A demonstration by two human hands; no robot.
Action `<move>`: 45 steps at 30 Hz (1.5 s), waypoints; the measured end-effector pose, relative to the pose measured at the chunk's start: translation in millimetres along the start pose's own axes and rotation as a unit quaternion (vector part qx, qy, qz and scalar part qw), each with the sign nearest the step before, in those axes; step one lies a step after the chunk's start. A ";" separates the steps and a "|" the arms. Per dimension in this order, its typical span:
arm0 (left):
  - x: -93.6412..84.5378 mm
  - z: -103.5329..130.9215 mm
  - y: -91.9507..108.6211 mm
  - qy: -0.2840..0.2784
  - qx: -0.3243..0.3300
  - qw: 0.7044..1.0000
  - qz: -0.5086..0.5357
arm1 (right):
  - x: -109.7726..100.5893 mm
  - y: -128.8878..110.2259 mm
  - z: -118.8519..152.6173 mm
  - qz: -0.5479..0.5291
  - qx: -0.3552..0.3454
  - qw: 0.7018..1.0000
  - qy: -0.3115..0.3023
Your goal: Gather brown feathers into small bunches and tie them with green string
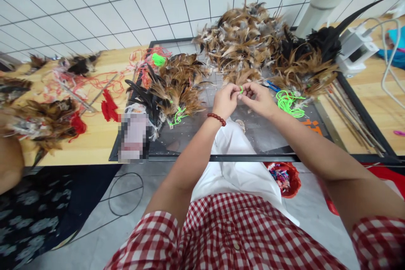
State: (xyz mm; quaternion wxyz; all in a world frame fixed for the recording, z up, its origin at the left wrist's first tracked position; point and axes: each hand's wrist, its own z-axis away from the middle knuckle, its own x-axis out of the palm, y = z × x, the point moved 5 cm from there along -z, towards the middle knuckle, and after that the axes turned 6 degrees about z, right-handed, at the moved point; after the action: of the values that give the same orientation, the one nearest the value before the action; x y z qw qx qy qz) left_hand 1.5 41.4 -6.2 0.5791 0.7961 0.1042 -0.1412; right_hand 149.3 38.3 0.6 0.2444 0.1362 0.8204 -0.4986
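My left hand [226,99], with a dark red bead bracelet at the wrist, is closed in a pinch at the middle of the table. Its fingertips meet those of my right hand [257,98], closed in a pinch too. A short bit of bright green cord [241,89] shows between them. Brown feathers [241,75] appear just beyond the fingertips; whether they are held or belong to the pile behind, I cannot tell. Right of my right hand lies a loose tangle of green cord [290,103]. To the left sits a bundle of brown feathers [180,82].
A large feather pile [245,38] stands at the back, with black feathers [322,44] by a pale flask [322,6]. Thin sticks [354,118] lie right. Red yarn [109,105] and another person's arm [9,160] are left. A red basket [295,183] stands below the table.
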 end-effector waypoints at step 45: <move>1.5 -0.9 -1.2 0.061 -0.190 0.939 0.279 | -1.7 10.6 -4.6 -0.213 0.099 0.971 0.047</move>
State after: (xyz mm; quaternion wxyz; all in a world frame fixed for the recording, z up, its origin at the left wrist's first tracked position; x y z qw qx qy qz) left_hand 2.6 42.6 -7.5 0.7281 0.6757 -0.0620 0.0973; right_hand 154.5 47.3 -4.7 0.0787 0.0052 0.7880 -0.6106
